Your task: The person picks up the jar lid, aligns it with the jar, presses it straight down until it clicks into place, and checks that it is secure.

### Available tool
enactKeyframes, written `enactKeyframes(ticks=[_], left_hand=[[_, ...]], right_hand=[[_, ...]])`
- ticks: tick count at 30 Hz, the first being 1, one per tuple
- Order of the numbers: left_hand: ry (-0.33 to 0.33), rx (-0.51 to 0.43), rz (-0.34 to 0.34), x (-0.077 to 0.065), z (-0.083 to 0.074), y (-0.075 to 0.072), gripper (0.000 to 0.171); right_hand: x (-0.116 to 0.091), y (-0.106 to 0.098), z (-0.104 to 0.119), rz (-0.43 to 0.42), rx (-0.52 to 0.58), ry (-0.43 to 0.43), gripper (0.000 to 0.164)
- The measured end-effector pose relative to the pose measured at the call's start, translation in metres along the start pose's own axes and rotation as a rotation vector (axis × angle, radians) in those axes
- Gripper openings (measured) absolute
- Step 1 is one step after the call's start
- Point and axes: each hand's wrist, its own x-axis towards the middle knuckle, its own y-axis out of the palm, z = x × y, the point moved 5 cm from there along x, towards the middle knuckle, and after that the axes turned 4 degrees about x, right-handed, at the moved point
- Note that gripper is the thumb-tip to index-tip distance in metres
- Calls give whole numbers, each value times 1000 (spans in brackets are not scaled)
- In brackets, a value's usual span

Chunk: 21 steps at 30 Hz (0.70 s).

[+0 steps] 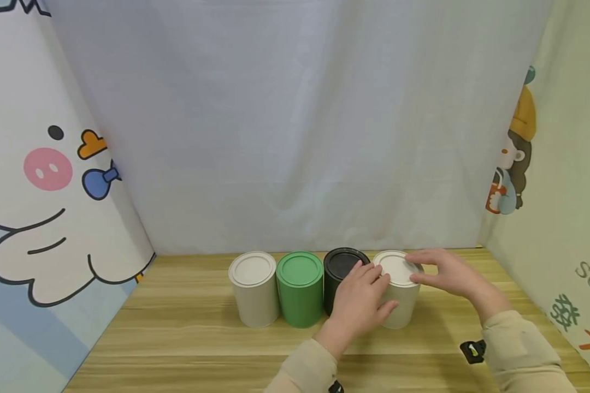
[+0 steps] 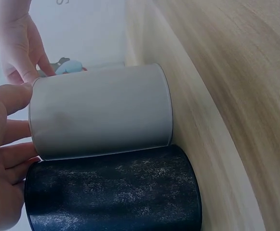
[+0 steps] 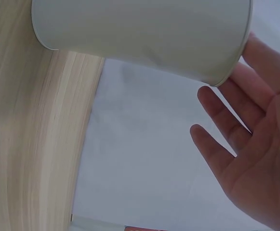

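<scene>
Four would be a count, so several lidded cans stand in a row: a white can at the left (image 1: 257, 303), a green can (image 1: 301, 303), a black can (image 1: 343, 263) and a white can at the right (image 1: 407, 300). My left hand (image 1: 358, 299) reaches over the black can, partly hiding it. Its fingertips lie at the right white can's lid rim, thumb apart from the other fingers. On the opposite side, my right hand (image 1: 449, 273) has thumb and fingertips at that same rim. In the right wrist view its fingers (image 3: 221, 118) are spread and fairly straight.
The cans stand upright on a wood-grain table (image 1: 187, 338), close to a pale curtain (image 1: 275, 136) at the back. Cartoon-printed panels flank the table at left (image 1: 24, 240) and right (image 1: 546, 245). Dark straps show at both sleeves.
</scene>
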Motion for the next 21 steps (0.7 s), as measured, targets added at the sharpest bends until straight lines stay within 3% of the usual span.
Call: enactKeyframes(ticks=[21], left_hand=[[-5,28,32,1,-2,-1,51]], right_hand=[[-6,3,-1,-28,31,43,48]])
